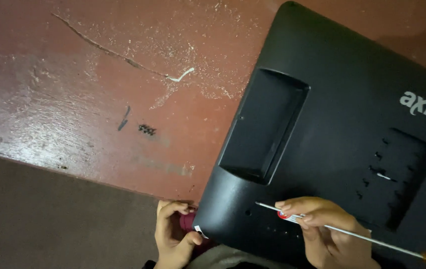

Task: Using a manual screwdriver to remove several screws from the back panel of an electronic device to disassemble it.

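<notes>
Right hand (322,226) pinching a screwdriver (352,234) on the black monitor back (342,114) — left hand (173,234) clasping its corner at table edge (88,172).

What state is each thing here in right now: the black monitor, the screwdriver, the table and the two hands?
Monitor: face down, back cover on, corner past the table edge.
Screwdriver: lying low across the monitor's back, tip near a screw hole.
Left hand: gripping the monitor's corner.
Right hand: pinching the screwdriver shaft.
Table: red-brown, scratched and scuffed.
</notes>
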